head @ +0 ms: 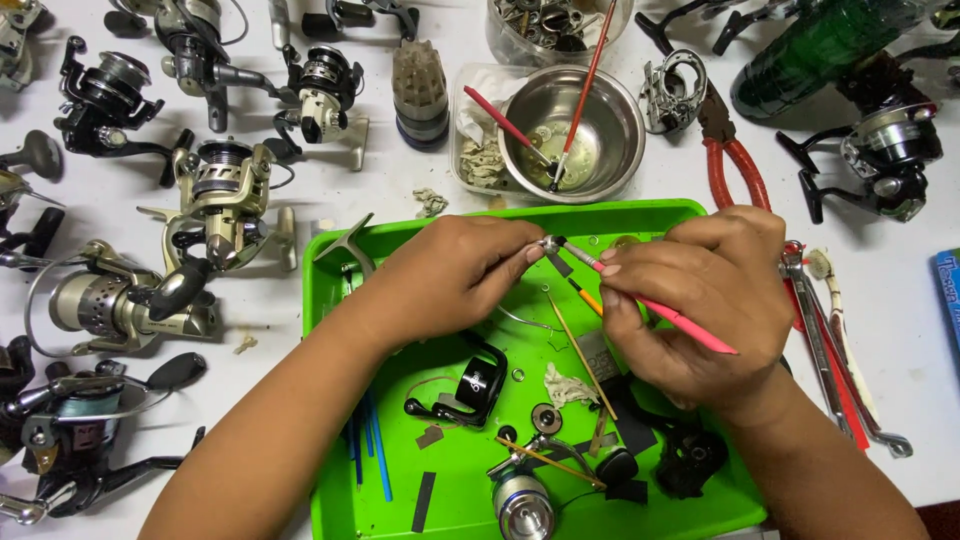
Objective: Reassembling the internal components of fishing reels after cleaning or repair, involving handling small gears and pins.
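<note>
Over a bright green tray (330,300), the left hand (455,270) pinches a small silver part (549,243) between thumb and fingertips. The right hand (700,300) grips a pink brush (660,308) like a pen, its tip touching that part. On the tray lie a black reel handle (472,390), a silver spool (522,505), a scrap of cloth (567,388), thin sticks and small washers. Just beyond the tray's far rim stands a steel bowl (620,140) holding two red-handled brushes. A blue flat package (948,300) shows at the right edge; its label is too cut off to tell. The surface is a white table (900,350), crowded with fishing reels (225,200), red pliers (735,165) and a green bottle (810,50).
</note>
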